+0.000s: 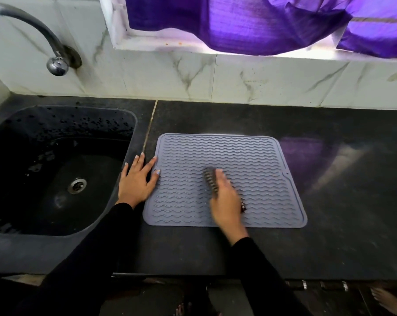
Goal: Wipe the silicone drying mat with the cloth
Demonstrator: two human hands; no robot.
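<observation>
A dark table (pixel 330 236) is seen beneath a marbled white tiled wall (pixel 238 76). A black sink (pixel 8 249) with a metal drain (pixel 77 185) is set into it at the left, under a chrome tap (pixel 33 28). A purple curtain (pixel 238 21) is hung across the window.

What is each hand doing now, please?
Left hand: open, flat, fingers on the mat edge.
Right hand: closed on the dark cloth, pressing it on the mat.

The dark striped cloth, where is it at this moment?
In the head view, the dark striped cloth lies under the right hand near the middle of the grey ribbed silicone drying mat, right of the black sink.
</observation>
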